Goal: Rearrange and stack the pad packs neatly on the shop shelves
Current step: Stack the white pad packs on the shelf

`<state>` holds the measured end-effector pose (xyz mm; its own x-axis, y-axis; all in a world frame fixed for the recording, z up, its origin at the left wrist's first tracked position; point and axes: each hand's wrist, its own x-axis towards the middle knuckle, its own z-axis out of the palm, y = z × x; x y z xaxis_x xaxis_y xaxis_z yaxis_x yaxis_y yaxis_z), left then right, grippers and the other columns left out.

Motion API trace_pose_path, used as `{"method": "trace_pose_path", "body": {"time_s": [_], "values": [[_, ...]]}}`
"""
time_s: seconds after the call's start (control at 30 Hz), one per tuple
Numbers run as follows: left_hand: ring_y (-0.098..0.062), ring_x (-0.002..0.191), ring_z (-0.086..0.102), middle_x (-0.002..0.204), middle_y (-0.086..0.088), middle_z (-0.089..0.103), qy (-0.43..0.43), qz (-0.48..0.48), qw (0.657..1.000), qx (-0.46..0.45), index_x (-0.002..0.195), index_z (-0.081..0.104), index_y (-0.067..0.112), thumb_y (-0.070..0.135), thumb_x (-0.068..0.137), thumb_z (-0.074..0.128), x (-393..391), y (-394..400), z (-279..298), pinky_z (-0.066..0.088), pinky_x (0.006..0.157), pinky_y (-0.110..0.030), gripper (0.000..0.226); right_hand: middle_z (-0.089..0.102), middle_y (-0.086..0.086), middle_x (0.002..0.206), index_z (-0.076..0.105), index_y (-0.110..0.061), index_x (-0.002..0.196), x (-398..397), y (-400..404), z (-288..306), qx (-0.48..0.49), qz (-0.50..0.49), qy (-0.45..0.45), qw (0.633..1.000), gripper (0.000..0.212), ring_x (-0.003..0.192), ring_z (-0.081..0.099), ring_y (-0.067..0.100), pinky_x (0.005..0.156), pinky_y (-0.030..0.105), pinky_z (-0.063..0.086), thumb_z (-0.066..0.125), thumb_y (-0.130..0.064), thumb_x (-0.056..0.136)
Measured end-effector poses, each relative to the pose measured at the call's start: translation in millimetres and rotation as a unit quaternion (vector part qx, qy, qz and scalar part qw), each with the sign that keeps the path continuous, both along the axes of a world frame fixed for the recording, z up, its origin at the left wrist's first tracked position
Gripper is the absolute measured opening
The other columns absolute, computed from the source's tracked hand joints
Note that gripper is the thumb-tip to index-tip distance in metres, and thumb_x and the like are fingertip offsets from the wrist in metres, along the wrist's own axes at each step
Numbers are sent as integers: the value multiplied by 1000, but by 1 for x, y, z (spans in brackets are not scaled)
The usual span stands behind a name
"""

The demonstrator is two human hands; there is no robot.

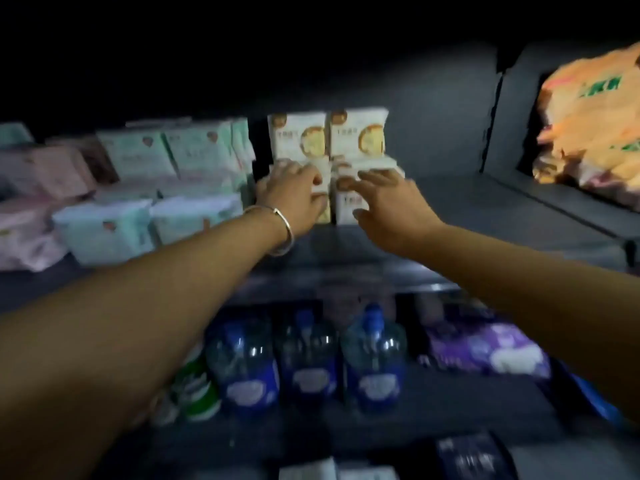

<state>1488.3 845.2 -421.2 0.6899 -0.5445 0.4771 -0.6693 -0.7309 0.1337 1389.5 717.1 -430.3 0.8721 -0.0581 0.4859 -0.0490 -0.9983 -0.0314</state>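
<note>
Up on the grey shelf (pixel 460 202), a block of cream packs (pixel 327 140) stands two wide and stacked in layers, and both hands reach to its lower layer. The left hand (pixel 291 197), with a bangle (pixel 282 230) on its wrist, lies against the lower left pack, its fingers curled over that pack's top edge; blur hides how firm the hold is. The right hand (pixel 388 199) stretches toward the lower right pack with fingers straight and slightly spread, fingertips at or just touching its front; contact cannot be told for certain. Just left of the cream packs, mint packs (pixel 166 152) stand upright in a row, nearly touching the stack, with more pale blue-green packs (pixel 104 230) lying flat in front of them. Further left of the cream packs sit pink packs (pixel 52 174), piled loosely. To the right of the cream packs the shelf surface is bare up to a dark divider (pixel 491 109), and beyond that an orange bag (pixel 588 126) fills the next bay. Below the cream packs, on the lower shelf, three blue bottles (pixel 308 355) stand side by side, a green-and-white can (pixel 197 389) is left of them, and purple packs (pixel 485 344) lie to their right. Both forearms cross over that lower shelf.
</note>
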Motion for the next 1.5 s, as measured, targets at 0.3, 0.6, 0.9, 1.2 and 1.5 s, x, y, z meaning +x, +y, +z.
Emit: {"method": "trace_pose_path", "body": {"time_s": [0.3, 0.6, 0.9, 1.2, 1.5], "values": [[-29, 111, 46, 115, -10, 52, 17, -76, 997, -12, 111, 56, 13, 27, 84, 50, -129, 79, -142, 30, 87, -39, 31, 62, 20, 118, 65, 0, 105, -104, 57, -152, 49, 77, 12, 996, 41, 100, 56, 43, 80, 50, 50, 58, -13, 67], [-22, 117, 44, 123, -4, 47, 292, -136, 917, 233, 123, 51, 15, 24, 90, 56, -151, 108, -316, 37, 97, -32, 34, 54, 9, 117, 56, -8, 117, -125, 73, -312, -6, 120, 281, 952, 31, 111, 46, 28, 93, 37, 41, 57, -16, 87], [-25, 141, 16, 154, -9, 15, 268, -37, 889, 370, 148, 10, 10, 38, 80, 69, -112, 88, -428, 15, 117, -39, 94, 15, 14, 155, 14, -6, 148, -91, 58, -426, -52, 41, 477, 876, 90, 142, 16, 31, 116, 40, 18, 65, -41, 83], [-26, 123, 34, 137, -8, 33, 191, 29, 909, 370, 143, 22, 11, 36, 75, 73, -105, 74, -475, 32, 99, -38, 88, 34, 11, 139, 18, -5, 145, -88, 54, -467, -67, -69, 427, 899, 67, 125, 31, 29, 101, 45, 27, 52, -24, 91], [-26, 109, 54, 122, -9, 53, 402, -12, 847, 347, 125, 32, 13, 29, 69, 77, -95, 88, -421, 45, 84, -32, 73, 45, 5, 132, 36, -17, 130, -88, 55, -407, 87, -7, 462, 883, 68, 123, 39, 25, 99, 44, 38, 73, -31, 76]]}}
